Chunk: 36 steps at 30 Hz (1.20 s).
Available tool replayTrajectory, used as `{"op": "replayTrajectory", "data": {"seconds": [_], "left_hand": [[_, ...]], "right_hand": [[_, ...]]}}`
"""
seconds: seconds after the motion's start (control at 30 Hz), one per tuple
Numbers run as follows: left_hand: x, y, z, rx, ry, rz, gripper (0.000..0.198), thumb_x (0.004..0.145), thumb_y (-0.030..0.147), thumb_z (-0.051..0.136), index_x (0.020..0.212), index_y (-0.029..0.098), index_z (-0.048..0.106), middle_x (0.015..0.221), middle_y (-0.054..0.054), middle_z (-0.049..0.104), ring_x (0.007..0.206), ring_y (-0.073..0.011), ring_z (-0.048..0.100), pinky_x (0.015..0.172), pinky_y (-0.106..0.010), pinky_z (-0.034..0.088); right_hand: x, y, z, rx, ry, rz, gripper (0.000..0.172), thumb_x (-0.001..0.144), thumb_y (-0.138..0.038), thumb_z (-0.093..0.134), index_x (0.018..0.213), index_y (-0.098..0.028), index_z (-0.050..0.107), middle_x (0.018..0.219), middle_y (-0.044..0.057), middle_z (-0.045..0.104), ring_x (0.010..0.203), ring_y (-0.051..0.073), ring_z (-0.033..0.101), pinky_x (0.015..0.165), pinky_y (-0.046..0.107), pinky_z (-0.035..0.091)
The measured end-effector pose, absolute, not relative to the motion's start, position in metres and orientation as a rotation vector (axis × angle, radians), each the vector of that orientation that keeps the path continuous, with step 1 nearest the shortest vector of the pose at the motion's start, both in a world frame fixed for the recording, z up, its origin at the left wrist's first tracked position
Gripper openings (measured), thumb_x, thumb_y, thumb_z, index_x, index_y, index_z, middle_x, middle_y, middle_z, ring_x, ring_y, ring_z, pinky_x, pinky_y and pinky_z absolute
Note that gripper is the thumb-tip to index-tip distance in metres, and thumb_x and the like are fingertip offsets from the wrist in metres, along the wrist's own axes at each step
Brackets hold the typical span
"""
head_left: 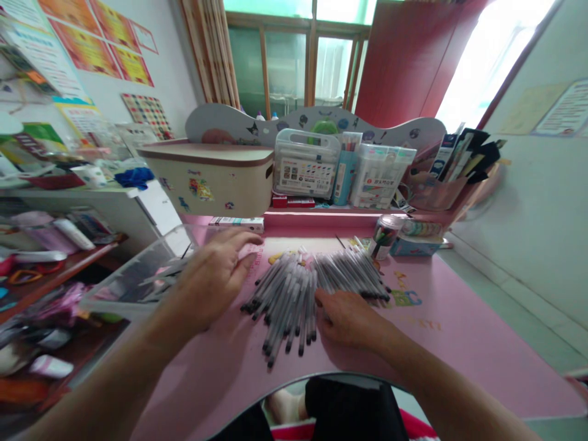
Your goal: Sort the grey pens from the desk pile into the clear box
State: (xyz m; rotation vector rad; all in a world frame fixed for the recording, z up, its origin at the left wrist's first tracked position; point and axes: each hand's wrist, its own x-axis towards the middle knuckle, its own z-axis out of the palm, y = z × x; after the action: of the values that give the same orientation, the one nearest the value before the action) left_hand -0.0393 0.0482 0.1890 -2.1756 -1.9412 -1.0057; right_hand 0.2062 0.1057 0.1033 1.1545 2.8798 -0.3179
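Observation:
Two fanned heaps of clear pens with black ends lie on the pink desk: a nearer left heap (289,300) and a right heap (351,269). My left hand (214,275) hovers between the left heap and a clear plastic bin (114,300); its thumb stands apart from the fingers, and nothing shows between them. Loose grey and dark pieces (160,278) lie in that bin, partly hidden by my forearm. Low at the inner edge of the pens, my right hand (344,315) has its fingers curled in. Whatever they pinch is hidden.
A lidded cream box (215,184), a clear marker case (305,165) and a second marker set (379,177) line the desk's back shelf. At the back right stand a jar of pens (384,236) and a blue box (416,247). A cluttered shelf (59,275) flanks the desk's left side.

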Motion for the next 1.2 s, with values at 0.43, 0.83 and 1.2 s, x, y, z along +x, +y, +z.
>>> {"op": "replayTrajectory", "data": {"seconds": [0.43,0.83,1.2], "left_hand": [[0.029,0.066,0.151,-2.558,-2.162,-1.068,0.022,0.086,0.017,0.05,0.082,0.02,0.072,0.089,-0.01,0.071,0.087,-0.0278,0.063,0.081,-0.039,0.043],[0.043,0.08,0.112,-1.664,-2.266,-3.344,0.03,0.072,0.037,0.078,0.089,0.016,0.066,0.08,-0.001,0.064,0.064,-0.0094,0.053,0.052,-0.018,0.038],[0.035,0.081,0.101,-2.041,-2.505,-3.14,0.039,0.072,0.039,0.078,0.099,0.017,0.061,0.059,0.005,0.056,0.047,-0.0076,0.049,0.048,-0.019,0.039]], "right_hand": [[0.211,0.127,0.118,1.702,2.996,-1.416,0.014,0.071,-0.015,0.055,0.084,-0.02,0.052,0.05,-0.008,0.046,0.045,0.01,0.041,0.048,0.022,0.027],[0.202,0.119,0.1,1.043,2.765,-2.413,0.027,0.074,-0.02,0.059,0.098,-0.021,0.046,0.06,-0.01,0.045,0.048,0.007,0.041,0.047,0.018,0.031],[0.202,0.124,0.095,1.383,3.529,-1.284,0.033,0.085,-0.019,0.051,0.118,-0.018,0.052,0.118,0.012,0.059,0.107,0.024,0.057,0.092,0.042,0.047]]}}
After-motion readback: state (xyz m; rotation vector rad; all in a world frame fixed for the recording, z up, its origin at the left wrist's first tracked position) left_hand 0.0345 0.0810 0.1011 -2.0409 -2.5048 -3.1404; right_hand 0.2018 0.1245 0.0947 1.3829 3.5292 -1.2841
